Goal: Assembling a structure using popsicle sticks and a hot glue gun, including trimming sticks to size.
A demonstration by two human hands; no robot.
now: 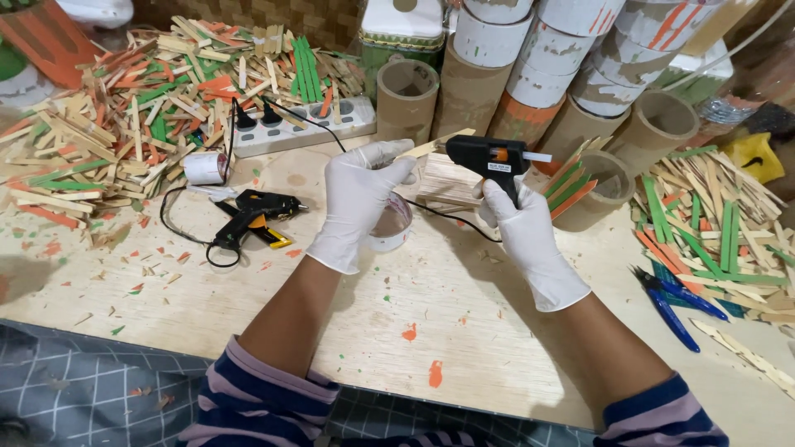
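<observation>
glue gun [489, 156] gripped by right hand [520, 228]; left hand [358, 203] fingers pinch wooden stick [435, 145]; cardboard tubes [530, 83] behind.

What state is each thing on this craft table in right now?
Left hand: gloved, holding a plain wooden stick against a wooden stick panel.
Right hand: gloved, gripping the black glue gun, nozzle pointing left.
Second glue gun: lying on its side, unheld.
Power strip: two plugs in.
Tape roll: flat on the table.
Blue pliers: lying unheld.
Cardboard tubes: upright, open-topped.
</observation>
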